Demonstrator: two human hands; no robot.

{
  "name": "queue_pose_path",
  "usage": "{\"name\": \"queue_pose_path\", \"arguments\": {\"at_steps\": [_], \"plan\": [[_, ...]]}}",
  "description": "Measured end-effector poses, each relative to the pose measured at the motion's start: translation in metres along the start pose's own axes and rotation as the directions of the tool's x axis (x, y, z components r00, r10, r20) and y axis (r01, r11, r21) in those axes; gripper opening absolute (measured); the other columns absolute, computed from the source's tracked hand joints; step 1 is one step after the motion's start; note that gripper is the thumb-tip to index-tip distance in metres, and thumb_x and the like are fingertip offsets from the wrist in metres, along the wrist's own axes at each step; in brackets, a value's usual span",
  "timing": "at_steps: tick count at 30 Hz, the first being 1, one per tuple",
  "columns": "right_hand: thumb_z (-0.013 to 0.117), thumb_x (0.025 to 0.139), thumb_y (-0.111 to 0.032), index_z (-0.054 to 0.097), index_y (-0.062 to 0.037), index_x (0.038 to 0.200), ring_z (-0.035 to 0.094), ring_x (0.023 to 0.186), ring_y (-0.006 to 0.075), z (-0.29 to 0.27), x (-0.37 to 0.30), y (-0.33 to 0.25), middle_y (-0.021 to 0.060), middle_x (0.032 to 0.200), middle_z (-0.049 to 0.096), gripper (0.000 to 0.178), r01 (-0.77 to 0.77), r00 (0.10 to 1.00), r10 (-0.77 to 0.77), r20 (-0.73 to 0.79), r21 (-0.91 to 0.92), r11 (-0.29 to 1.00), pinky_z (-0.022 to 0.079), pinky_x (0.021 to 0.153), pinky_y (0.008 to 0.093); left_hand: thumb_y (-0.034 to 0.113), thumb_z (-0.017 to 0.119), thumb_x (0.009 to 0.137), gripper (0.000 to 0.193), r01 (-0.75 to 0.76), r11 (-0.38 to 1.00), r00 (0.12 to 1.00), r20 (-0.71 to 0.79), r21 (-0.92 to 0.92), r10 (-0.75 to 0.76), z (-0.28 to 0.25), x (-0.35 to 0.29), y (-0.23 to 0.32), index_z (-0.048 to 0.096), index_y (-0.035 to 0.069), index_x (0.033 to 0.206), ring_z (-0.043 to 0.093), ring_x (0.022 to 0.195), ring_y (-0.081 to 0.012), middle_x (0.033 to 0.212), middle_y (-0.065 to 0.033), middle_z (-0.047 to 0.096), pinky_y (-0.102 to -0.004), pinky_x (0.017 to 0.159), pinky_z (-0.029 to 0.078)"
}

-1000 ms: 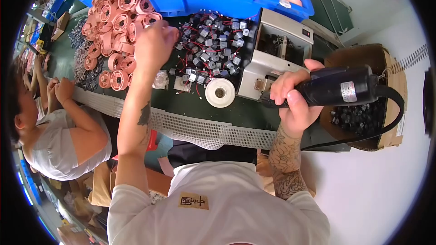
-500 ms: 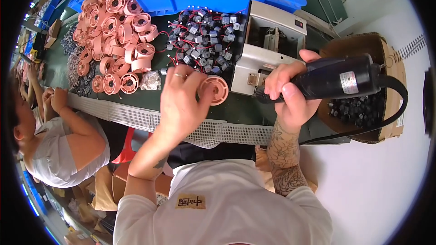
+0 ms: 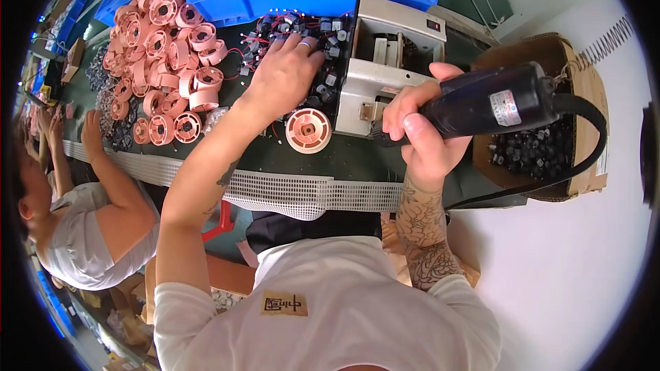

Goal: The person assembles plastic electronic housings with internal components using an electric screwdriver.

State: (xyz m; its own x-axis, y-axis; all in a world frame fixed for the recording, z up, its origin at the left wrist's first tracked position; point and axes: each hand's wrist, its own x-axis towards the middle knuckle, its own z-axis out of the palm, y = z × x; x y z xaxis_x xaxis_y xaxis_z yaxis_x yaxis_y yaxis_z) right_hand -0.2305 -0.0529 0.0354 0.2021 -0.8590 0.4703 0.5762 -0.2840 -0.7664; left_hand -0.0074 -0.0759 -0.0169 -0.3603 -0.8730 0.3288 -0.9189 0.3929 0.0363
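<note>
A pale wall rises beyond the person's right hand, and a dark green worktop edged with a white perforated strip runs beneath both hands. A seated co-worker in a grey shirt is well apart, beyond the person's left arm.

The right hand is wrapped around a black cylindrical corded power tool, thumb along its side. The left hand reaches down into a heap of small grey boxy motors with thin red wires; its fingertips are hidden, so whether it grips one cannot be told. A round pink spoked plastic housing lies face up just nearer the body than the left hand, untouched. More pink housings are piled to that hand's left, and a grey metal machine stands between the hands.

The motors look rigid, small and fairly dense, with smooth sides; the casing is the sound place to hold, since the wires seem fragile and apt to snag. The housing looks light and stiff, best taken by its outer rim. The tool probably feels heavier, suiting a full-palm hold around its barrel.
</note>
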Motion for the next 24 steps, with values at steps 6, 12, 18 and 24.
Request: {"name": "queue_pose_path", "arguments": {"at_steps": [6, 12, 18, 24], "plan": [[0.057, 0.078, -0.005, 0.032, 0.0048, 0.13, 0.047, 0.054, 0.0165, -0.005, 0.002, -0.001, 0.009, 0.072, 0.051, 0.06, 0.059, 0.995, -0.046, 0.092, -0.148, 0.987, 0.044, 0.049, 0.0328, 0.006, 0.058, 0.086, 0.022, 0.115, 0.9, 0.945, -0.234, -0.421, -0.23, -0.049, -0.013, 0.006, 0.058, -0.003, 0.106, 0.058, 0.087, -0.0378, 0.092, -0.0193, 0.059, -0.0425, 0.077, 0.047], [0.063, 0.07, 0.008, 0.038, 0.0052, 0.127, 0.054, 0.058, 0.0141, 0.0, 0.0, -0.004, 0.009, 0.069, 0.056, 0.062, 0.043, 0.999, -0.042, -0.025, 0.01, 0.999, 0.045, 0.053, 0.0256, 0.007, 0.059, 0.086, 0.026, 0.213, 0.866, 0.923, -0.199, -0.453, -0.331, -0.059, -0.024, 0.014, 0.055, -0.003, 0.11, 0.058, 0.086, -0.0371, 0.095, -0.0199, 0.06, -0.0412, 0.074, 0.047], [0.057, 0.081, -0.007, 0.03, 0.0045, 0.131, 0.048, 0.055, 0.0163, -0.006, 0.003, -0.007, 0.0094, 0.074, 0.051, 0.058, 0.088, 0.994, -0.075, 0.085, -0.152, 0.984, 0.045, 0.051, 0.0322, 0.012, 0.058, 0.09, 0.018, 0.347, 0.559, 0.883, 0.061, -0.753, -0.465, -0.047, -0.025, 0.0, 0.06, -0.003, 0.1, 0.058, 0.065, -0.0217, 0.082, -0.0079, 0.064, -0.0307, 0.062, 0.048], [0.057, 0.082, -0.008, 0.03, 0.0041, 0.133, 0.049, 0.056, 0.0164, -0.009, 0.005, -0.01, 0.0089, 0.074, 0.051, 0.059, 0.11, 0.989, -0.094, 0.115, -0.142, 0.984, 0.045, 0.051, 0.0322, 0.01, 0.064, 0.088, 0.013, 0.31, 0.468, 0.901, 0.098, -0.828, -0.423, -0.082, -0.03, 0.016, 0.062, 0.0, 0.097, 0.056, 0.07, -0.0079, 0.081, -0.0029, 0.063, -0.0224, 0.063, 0.046]]}}
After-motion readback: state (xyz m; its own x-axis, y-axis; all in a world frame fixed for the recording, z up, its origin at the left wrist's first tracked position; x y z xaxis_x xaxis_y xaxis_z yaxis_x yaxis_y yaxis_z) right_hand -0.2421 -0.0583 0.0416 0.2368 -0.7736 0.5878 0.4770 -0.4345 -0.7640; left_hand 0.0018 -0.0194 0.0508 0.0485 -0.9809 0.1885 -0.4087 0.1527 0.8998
